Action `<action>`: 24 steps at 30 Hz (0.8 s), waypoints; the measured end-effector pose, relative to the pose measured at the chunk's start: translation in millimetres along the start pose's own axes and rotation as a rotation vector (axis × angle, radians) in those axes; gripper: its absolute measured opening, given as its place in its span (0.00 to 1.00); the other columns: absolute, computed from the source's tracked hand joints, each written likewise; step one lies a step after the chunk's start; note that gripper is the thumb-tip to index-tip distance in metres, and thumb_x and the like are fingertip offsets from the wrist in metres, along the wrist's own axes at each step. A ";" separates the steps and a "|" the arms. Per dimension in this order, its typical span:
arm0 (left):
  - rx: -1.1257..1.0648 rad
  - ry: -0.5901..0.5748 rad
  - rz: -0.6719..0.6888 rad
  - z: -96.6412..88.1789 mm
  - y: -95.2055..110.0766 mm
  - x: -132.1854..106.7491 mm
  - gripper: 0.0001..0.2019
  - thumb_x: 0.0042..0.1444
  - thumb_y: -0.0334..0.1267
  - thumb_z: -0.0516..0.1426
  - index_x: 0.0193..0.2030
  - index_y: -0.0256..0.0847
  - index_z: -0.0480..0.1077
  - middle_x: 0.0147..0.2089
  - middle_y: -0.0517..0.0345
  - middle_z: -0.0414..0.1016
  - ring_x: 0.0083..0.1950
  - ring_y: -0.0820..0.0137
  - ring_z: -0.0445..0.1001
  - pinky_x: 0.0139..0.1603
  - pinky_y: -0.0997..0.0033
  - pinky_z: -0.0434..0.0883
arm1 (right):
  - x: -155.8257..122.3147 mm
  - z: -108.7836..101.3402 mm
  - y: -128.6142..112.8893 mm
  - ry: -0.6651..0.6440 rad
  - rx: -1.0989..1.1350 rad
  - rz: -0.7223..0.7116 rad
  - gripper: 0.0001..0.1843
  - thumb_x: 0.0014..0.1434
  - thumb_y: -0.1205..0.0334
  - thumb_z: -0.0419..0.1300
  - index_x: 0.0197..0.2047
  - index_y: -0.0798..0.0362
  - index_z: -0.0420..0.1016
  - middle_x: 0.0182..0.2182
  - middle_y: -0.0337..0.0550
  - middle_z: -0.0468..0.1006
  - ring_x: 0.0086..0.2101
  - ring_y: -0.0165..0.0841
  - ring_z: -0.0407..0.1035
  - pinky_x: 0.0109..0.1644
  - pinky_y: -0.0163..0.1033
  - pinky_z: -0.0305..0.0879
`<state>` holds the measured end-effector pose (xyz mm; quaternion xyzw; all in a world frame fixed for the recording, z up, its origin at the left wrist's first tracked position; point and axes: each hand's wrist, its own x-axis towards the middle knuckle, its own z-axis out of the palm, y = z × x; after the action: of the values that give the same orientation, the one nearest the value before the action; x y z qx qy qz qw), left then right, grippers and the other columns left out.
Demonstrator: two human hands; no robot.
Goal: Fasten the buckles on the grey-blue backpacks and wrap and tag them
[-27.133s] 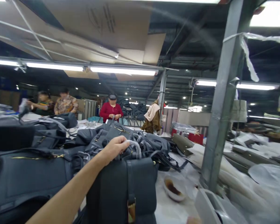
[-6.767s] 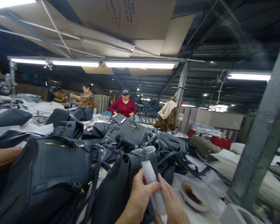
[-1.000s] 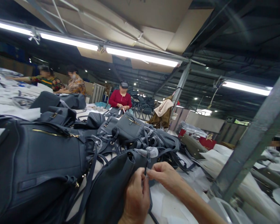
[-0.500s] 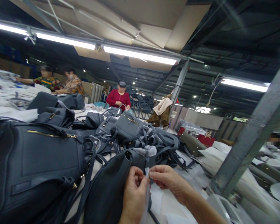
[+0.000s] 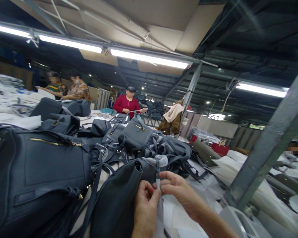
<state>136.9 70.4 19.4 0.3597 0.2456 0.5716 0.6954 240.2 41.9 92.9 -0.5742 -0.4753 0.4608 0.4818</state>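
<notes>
Left grip [image 5: 147,206] pinched on the white wrap [image 5: 160,215] along the dark strap [image 5: 158,172]; right grip [image 5: 175,186] pinched just above, presumably so I can tension and close it evenly. Strap runs beside the near bag [image 5: 116,201], directly before me; bag's slant likely leaves that edge reachable. Bag's base out of view.

A dark blue-grey bag [image 5: 114,201] leans in the near foreground, its top edge creased; a whitish translucent strip [image 5: 160,213] hangs beside it, upper end at a narrow strap [image 5: 158,171]
</notes>
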 end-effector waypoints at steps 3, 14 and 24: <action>-0.090 -0.032 -0.043 1.1 0.7 -0.1 0.26 0.35 0.45 0.70 0.23 0.42 0.55 0.22 0.67 0.63 0.26 0.76 0.62 0.28 0.76 0.61 | -2.4 -2.4 5.2 -0.122 0.219 0.015 0.24 0.38 0.70 0.61 0.44 0.54 0.71 0.31 0.39 0.80 0.34 0.33 0.71 0.40 0.37 0.61; -0.255 -0.052 -0.205 -0.3 0.2 1.7 0.24 0.35 0.41 0.70 0.26 0.43 0.56 0.21 0.67 0.69 0.22 0.76 0.67 0.26 0.77 0.62 | 11.5 7.4 18.7 -0.145 0.391 -0.053 0.26 0.45 0.56 0.74 0.46 0.54 0.72 0.26 0.36 0.77 0.25 0.25 0.66 0.30 0.30 0.60; -0.254 -0.104 -0.277 -4.0 5.2 2.9 0.25 0.33 0.44 0.71 0.26 0.42 0.58 0.21 0.63 0.73 0.22 0.75 0.70 0.25 0.77 0.62 | 14.4 -14.1 12.4 -0.015 0.025 -0.110 0.32 0.54 0.39 0.63 0.53 0.54 0.72 0.36 0.47 0.82 0.30 0.34 0.74 0.33 0.39 0.68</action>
<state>131.3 74.6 21.1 0.2608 0.1825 0.4776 0.8189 257.2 53.5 81.1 -0.5376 -0.5040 0.4439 0.5099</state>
